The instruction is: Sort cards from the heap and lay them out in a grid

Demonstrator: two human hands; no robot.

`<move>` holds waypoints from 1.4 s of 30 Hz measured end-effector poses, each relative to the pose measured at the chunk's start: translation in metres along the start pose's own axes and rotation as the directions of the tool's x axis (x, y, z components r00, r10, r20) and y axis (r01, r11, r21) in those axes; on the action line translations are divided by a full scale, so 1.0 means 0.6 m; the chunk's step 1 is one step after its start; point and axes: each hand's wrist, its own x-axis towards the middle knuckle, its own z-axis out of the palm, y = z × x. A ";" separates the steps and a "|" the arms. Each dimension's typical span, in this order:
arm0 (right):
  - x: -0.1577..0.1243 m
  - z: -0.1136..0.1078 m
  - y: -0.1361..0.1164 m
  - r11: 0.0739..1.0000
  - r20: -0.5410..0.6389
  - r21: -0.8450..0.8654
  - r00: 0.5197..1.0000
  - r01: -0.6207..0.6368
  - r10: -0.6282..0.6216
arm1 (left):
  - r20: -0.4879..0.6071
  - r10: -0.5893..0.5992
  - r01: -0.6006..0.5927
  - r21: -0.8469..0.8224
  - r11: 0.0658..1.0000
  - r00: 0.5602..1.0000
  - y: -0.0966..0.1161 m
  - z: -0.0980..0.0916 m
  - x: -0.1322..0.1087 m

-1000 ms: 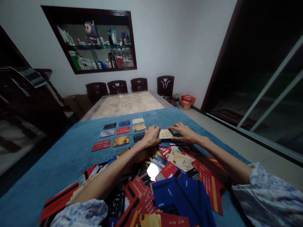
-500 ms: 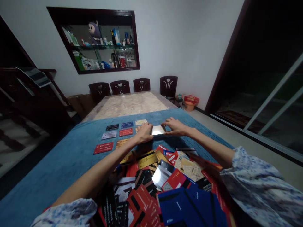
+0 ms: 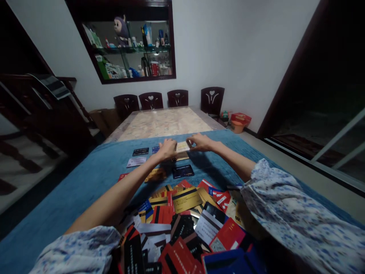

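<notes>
Both my arms reach far forward over a blue cloth. My left hand and my right hand pinch the two ends of a pale yellow card at the far end of a neat grid of cards. That grid includes a dark card, a light card, a gold card and a dark blue card. A loose heap of red, blue, black and gold cards lies close to me between my arms.
Beyond the cloth the marble tabletop runs to four dark chairs at the wall. A glass wall cabinet hangs above. A red bin stands on the floor at right. A dark staircase is at left.
Both hands have carried the pale card farther from me, from beside the heap to the far row of the grid. My head has leaned forward and the view has shifted with it.
</notes>
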 end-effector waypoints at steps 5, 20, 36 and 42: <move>0.042 0.002 -0.008 1.000 0.042 -0.015 0.999 -0.024 0.025 | 0.005 -0.051 0.051 0.019 0.999 0.999 -0.027 0.004 0.030; 0.105 0.039 -0.004 0.993 0.127 -0.060 0.986 -0.100 0.107 | 0.057 -0.049 0.046 0.049 0.998 0.997 -0.043 0.044 0.082; 0.134 0.056 -0.012 0.991 0.223 -0.052 0.966 -0.121 0.129 | 0.189 -0.095 0.070 0.133 0.989 0.977 -0.045 0.056 0.107; 0.137 0.059 -0.021 0.985 0.230 -0.070 0.958 -0.160 0.172 | 0.200 -0.111 0.084 0.141 0.986 0.973 -0.046 0.060 0.110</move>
